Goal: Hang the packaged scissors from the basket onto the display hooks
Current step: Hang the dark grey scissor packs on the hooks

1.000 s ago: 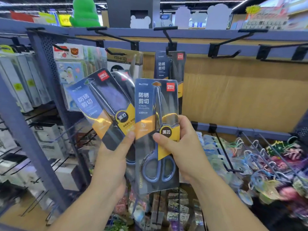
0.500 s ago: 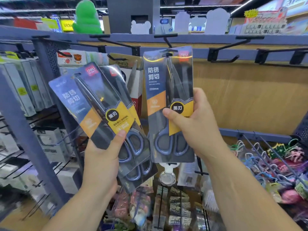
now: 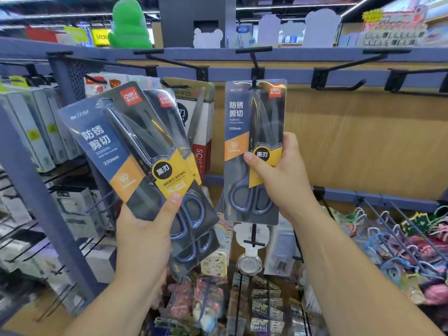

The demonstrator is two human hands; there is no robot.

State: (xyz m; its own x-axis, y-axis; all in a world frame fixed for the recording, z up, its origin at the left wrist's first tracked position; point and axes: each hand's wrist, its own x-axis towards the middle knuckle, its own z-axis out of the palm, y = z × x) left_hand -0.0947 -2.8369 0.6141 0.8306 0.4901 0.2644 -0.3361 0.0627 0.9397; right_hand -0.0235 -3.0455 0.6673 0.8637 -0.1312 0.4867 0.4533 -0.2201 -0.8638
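My right hand [image 3: 281, 180] grips one scissors pack [image 3: 244, 122], blue and black card with a yellow band, held upright. Its top hole sits at the black display hook [image 3: 254, 66] under the blue rail; whether the hook passes through the hole I cannot tell. My left hand [image 3: 143, 229] holds a fanned stack of the same scissors packs [image 3: 116, 146], tilted to the left, thumb pressed on the front one. The basket is out of view.
More black hooks [image 3: 339, 78] stand bare along the blue rail [image 3: 291, 73] to the right. Other packaged scissors [image 3: 201, 132] hang left of centre. Boxed goods [image 3: 36, 132] fill the left rack, and keychains [image 3: 400, 238] crowd the lower right hooks.
My right hand has lifted its scissors pack up from chest height until the pack's top reaches the hook. My left hand has raised and tilted its stack slightly leftward.
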